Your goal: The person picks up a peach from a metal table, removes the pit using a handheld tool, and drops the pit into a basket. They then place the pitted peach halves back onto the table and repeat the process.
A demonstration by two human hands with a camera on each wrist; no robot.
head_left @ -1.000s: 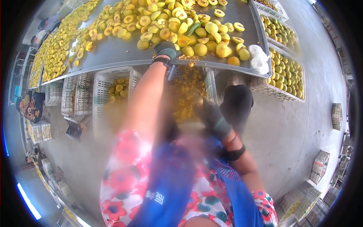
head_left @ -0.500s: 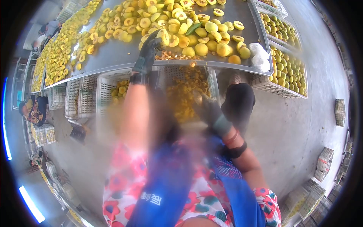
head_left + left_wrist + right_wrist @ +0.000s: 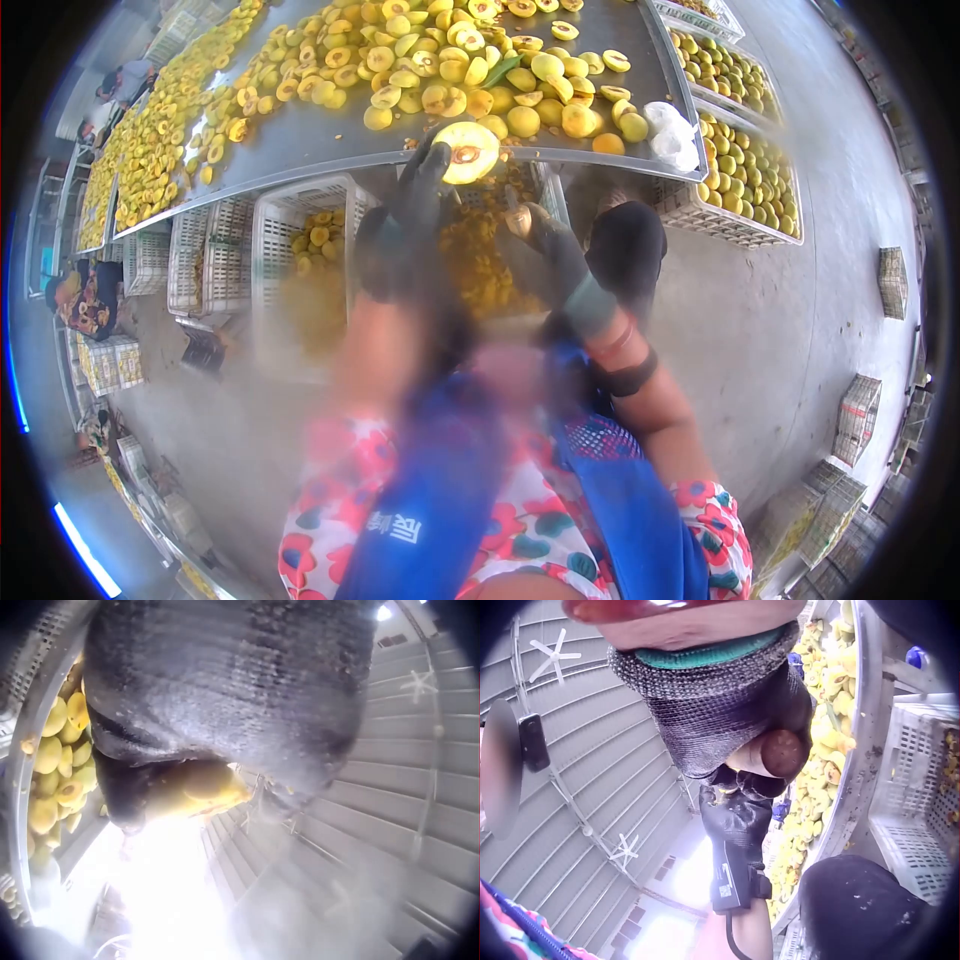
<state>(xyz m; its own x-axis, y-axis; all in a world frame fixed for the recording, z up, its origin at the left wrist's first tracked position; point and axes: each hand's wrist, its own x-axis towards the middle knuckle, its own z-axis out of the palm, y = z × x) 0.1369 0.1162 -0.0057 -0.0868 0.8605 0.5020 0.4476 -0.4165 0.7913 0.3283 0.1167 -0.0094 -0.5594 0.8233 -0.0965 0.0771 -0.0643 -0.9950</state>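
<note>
In the head view my left hand (image 3: 408, 205), in a dark glove, holds a halved yellow peach (image 3: 468, 152) at the table's near edge. The cut face with its brownish centre faces up. The left wrist view shows part of the same peach (image 3: 199, 787) under the gloved fingers. My right hand (image 3: 548, 258), also gloved, grips a tool whose rounded wooden handle end (image 3: 784, 754) pokes out of the fist in the right wrist view. The tool's working end is mostly hidden. Both hands are close together over a crate of yellow scraps (image 3: 490, 250).
A metal table (image 3: 290, 135) bears a large heap of peach halves (image 3: 400, 60). At its right corner lies a white plastic bag (image 3: 672, 137). Crates of whole fruit (image 3: 745, 185) stand to the right, and white crates (image 3: 260, 235) sit below the table on the left.
My left hand has come back from the heap toward my body, bringing a peach half. My right hand has risen slightly over the crate, and the wooden tool end shows more clearly.
</note>
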